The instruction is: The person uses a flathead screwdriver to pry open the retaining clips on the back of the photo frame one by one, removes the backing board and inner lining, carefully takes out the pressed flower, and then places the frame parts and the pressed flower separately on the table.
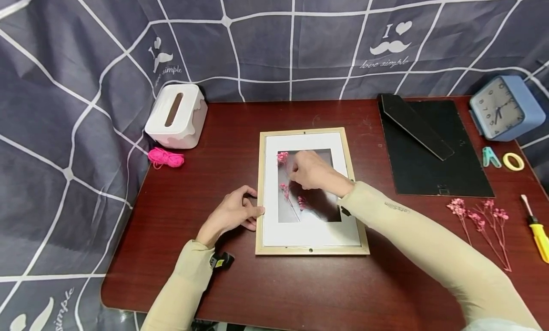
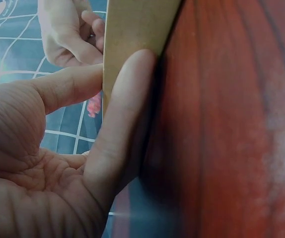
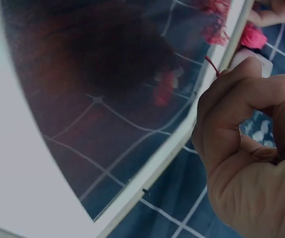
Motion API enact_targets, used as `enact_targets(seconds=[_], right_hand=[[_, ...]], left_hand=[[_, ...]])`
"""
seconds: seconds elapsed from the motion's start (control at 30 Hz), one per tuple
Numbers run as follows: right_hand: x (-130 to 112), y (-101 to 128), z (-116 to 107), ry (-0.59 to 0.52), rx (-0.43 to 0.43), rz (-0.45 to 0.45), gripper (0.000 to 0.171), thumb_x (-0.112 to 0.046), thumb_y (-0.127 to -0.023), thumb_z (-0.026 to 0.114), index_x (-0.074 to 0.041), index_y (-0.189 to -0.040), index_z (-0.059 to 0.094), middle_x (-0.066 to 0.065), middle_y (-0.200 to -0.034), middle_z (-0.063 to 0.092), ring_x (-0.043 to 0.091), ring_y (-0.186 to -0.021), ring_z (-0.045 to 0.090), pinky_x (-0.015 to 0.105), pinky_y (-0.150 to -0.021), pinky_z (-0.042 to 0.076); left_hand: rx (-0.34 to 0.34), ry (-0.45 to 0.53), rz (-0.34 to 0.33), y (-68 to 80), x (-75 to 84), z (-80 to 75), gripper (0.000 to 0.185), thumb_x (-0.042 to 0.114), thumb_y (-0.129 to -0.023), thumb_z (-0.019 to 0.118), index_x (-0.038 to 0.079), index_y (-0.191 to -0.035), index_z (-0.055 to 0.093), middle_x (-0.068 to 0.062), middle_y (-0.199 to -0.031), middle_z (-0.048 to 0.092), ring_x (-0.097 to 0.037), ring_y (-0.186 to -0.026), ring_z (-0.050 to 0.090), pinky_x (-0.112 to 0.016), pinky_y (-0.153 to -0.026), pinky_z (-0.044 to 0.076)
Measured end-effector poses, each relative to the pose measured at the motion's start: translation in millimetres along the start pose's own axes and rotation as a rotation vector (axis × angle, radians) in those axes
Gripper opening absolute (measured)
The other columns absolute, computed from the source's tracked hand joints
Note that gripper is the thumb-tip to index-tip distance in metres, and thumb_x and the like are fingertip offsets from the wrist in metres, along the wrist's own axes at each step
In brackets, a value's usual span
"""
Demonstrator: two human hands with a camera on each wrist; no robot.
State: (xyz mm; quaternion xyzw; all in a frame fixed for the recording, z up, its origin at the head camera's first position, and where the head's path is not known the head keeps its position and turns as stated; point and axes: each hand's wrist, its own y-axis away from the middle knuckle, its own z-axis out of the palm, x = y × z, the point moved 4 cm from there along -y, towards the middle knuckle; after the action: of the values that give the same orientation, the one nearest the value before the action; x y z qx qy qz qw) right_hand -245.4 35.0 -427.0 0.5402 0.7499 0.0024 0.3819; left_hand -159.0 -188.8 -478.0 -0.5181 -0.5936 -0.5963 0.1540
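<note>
A light wooden picture frame lies on the table, with a white mat around a dark glossy centre. My left hand rests at its left side; in the left wrist view, thumb and a finger touch the frame's wooden edge. Over the centre, my right hand pinches a thin red stem of a dried flower sprig. A pink flower head shows beside its fingertips; whether it joins that stem I cannot tell. Another pink sprig lies lower, near my right hand's reflection.
Loose pink sprigs, a yellow-handled screwdriver, a teal clip and a tape roll lie right. A black backing board and blue clock stand behind them. Left are a tissue box and pink cord.
</note>
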Motion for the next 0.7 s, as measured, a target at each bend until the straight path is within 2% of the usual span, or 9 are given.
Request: enact_targets(seconds=[0.17, 0.23, 0.4, 0.47, 0.7], right_hand=[[5.0, 14.4, -9.1, -0.019, 0.043, -0.025, 0.05, -0.013, -0.104, 0.064, -0.014, -0.054, 0.054, 0.002, -0.051, 0.065, 0.014, -0.049, 0.065, 0.022, -0.052, 0.042], [8.3, 21.9, -11.6, -0.041, 0.059, -0.034, 0.045, -0.013, -0.104, 0.065, -0.01, -0.059, 0.06, 0.003, -0.053, 0.067, 0.014, -0.05, 0.065, 0.022, -0.052, 0.042], [20.5, 42.8, -16.6, -0.064, 0.108, -0.048, 0.025, -0.012, -0.103, 0.064, -0.002, -0.085, 0.077, 0.004, -0.06, 0.07, 0.013, -0.053, 0.066, 0.022, -0.052, 0.044], [26.2, 51.6, -17.9, -0.061, 0.128, -0.054, 0.022, -0.012, -0.103, 0.063, -0.002, -0.09, 0.078, 0.004, -0.061, 0.071, 0.012, -0.054, 0.065, 0.022, -0.051, 0.044], [46.3, 84.8, -18.5, -0.059, 0.213, -0.058, 0.019, -0.01, -0.1, 0.064, -0.007, -0.086, 0.077, 0.0, -0.063, 0.064, 0.011, -0.057, 0.056, 0.024, -0.053, 0.038]], left_hand=[[-0.007, 0.003, 0.004, 0.8, 0.4, -0.4, 0.054, 0.011, -0.099, 0.079, -0.002, -0.143, 0.05, -0.012, -0.086, 0.068, -0.021, -0.07, 0.076, -0.041, -0.069, 0.073], [-0.006, 0.011, 0.001, 1.3, 0.7, -0.9, 0.054, 0.01, -0.099, 0.079, -0.002, -0.143, 0.05, -0.011, -0.085, 0.068, -0.021, -0.069, 0.076, -0.042, -0.069, 0.073], [-0.003, 0.021, 0.001, 2.1, 2.1, -0.4, 0.054, 0.008, -0.098, 0.079, -0.002, -0.142, 0.05, -0.01, -0.083, 0.066, -0.021, -0.068, 0.075, -0.043, -0.069, 0.073], [-0.002, 0.021, 0.001, 2.1, 2.5, 0.0, 0.054, 0.008, -0.098, 0.079, -0.002, -0.142, 0.05, -0.01, -0.083, 0.066, -0.021, -0.068, 0.075, -0.043, -0.069, 0.073], [-0.007, 0.009, 0.001, 1.5, 1.8, 1.4, 0.056, 0.01, -0.099, 0.079, -0.002, -0.144, 0.049, -0.01, -0.084, 0.066, -0.021, -0.067, 0.075, -0.042, -0.07, 0.073]])
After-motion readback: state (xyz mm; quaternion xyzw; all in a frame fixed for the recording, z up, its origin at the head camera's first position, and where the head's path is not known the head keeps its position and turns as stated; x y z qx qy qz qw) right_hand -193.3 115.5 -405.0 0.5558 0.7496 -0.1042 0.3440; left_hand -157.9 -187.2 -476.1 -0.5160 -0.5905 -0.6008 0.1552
